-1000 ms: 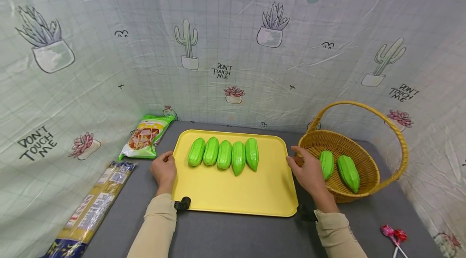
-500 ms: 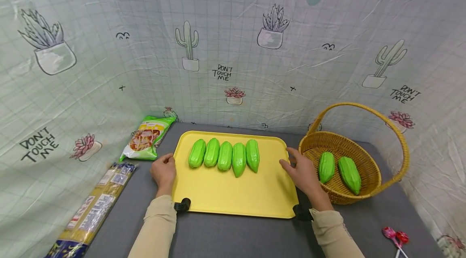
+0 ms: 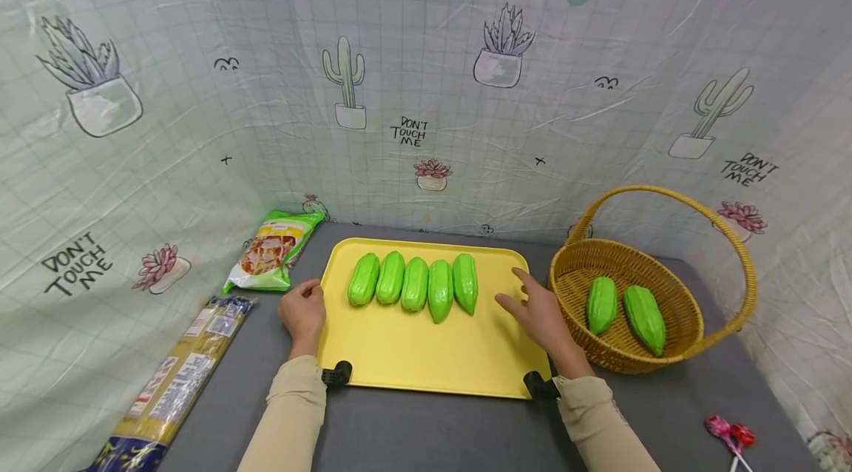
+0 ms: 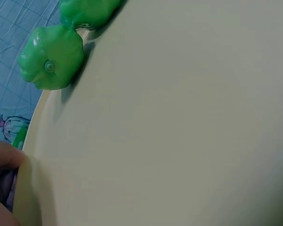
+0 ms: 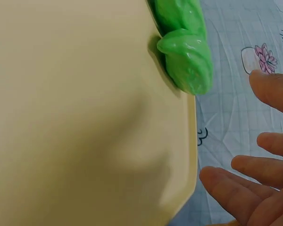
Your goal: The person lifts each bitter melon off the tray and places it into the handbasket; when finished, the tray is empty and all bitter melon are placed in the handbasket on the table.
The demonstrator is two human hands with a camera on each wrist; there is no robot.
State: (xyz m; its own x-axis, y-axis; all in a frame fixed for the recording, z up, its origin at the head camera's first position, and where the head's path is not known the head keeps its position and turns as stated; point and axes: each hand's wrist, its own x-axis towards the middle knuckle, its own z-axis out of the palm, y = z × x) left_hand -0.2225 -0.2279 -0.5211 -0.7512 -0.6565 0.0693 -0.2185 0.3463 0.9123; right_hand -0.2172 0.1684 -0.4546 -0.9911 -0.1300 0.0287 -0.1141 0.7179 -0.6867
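Right hand (image 3: 542, 317) empty, fingers spread, over the right end of the yellow tray (image 3: 426, 354). Left hand (image 3: 303, 313) has bent fingers, 1 fingertip against the tray's left rim in the left wrist view; can't tell if it's gripping or just resting.

Status: 5 green ridged fruits (image 3: 415, 284) side by side on the tray, between the hands and a bit beyond them. End of the row is nearest the right fingertips, no contact. 2 basket fruits (image 3: 602, 305) sit to the right of the right hand, inside the wicker basket (image 3: 619, 362). Count: 7 visible, 5 lined up, 2 not. My read: well past halfway on the row.

Untouched: snack bag (image 3: 269, 254) just past the left hand, long packet (image 3: 169, 383) left of it and closer in, lollipops (image 3: 731, 429) well right of the right hand.
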